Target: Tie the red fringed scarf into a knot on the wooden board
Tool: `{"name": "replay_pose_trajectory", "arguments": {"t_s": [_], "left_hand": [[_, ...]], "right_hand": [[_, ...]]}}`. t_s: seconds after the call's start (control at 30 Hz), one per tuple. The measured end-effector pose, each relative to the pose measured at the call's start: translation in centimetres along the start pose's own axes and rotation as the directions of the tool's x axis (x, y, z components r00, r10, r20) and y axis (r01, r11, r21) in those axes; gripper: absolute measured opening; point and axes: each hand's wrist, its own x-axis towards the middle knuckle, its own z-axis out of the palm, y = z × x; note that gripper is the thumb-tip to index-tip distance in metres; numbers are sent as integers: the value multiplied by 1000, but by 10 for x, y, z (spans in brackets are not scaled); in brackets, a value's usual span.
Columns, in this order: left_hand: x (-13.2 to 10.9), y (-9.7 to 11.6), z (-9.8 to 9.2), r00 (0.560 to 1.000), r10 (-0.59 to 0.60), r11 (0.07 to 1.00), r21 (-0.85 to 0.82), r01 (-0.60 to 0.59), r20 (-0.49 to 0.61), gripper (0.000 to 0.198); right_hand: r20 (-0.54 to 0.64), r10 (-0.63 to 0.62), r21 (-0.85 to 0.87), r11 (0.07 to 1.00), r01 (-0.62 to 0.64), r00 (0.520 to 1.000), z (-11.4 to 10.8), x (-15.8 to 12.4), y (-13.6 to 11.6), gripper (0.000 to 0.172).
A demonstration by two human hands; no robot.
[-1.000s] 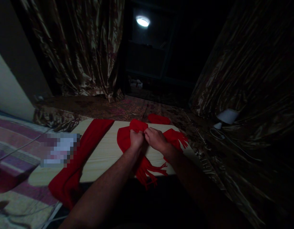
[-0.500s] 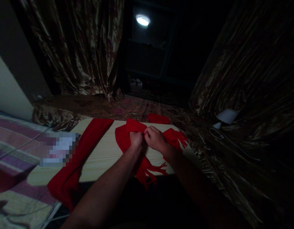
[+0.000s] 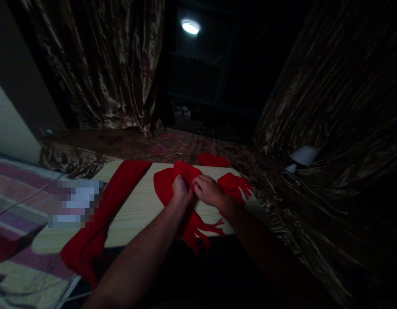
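A red fringed scarf (image 3: 162, 184) lies bunched and folded over on the pale wooden board (image 3: 134, 219). My left hand (image 3: 181, 189) is closed on a fold of it near the middle. My right hand (image 3: 207, 189) pinches the same scarf just to the right, its fingertips close to the left hand. Loose fringe hangs toward me below the hands. More red fringed fabric (image 3: 230, 184) lies to the right of my right hand; whether it joins the held scarf is hidden.
A long red cloth (image 3: 121, 193) drapes across the board's left side and over its front edge. Behind the board sits a folded red piece (image 3: 213, 160). A small white lamp (image 3: 304, 155) with a cord stands at right. Striped bedding (image 3: 21, 180) lies left, beside a blurred-out item.
My left hand has turned slightly and shifted a little left, and the folded flap between the hands has opened out somewhat. The view has shifted slightly.
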Motion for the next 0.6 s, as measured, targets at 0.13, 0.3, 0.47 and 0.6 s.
{"name": "replay_pose_trajectory", "arguments": {"t_s": [0.13, 0.3, 0.47, 0.6], "left_hand": [[-6, 10, 5, 975, 15, 973, -228, 36, 221, 22], [-12, 16, 5, 945, -7, 958, -267, 100, 328, 43], [-17, 22, 4, 897, -73, 944, -261, 204, 436, 50], [-22, 30, 6, 863, -120, 939, -227, 260, 491, 54]], "right_hand": [[63, 13, -3, 1000, -13, 998, -5, 0, -2, 15], [67, 22, 97, 995, -29, 997, -12, 1, -6, 18], [26, 135, 337, 932, -136, 990, -8, 4, 8, 19], [-199, 410, 451, 845, -289, 890, -3, 12, 29, 16]]}}
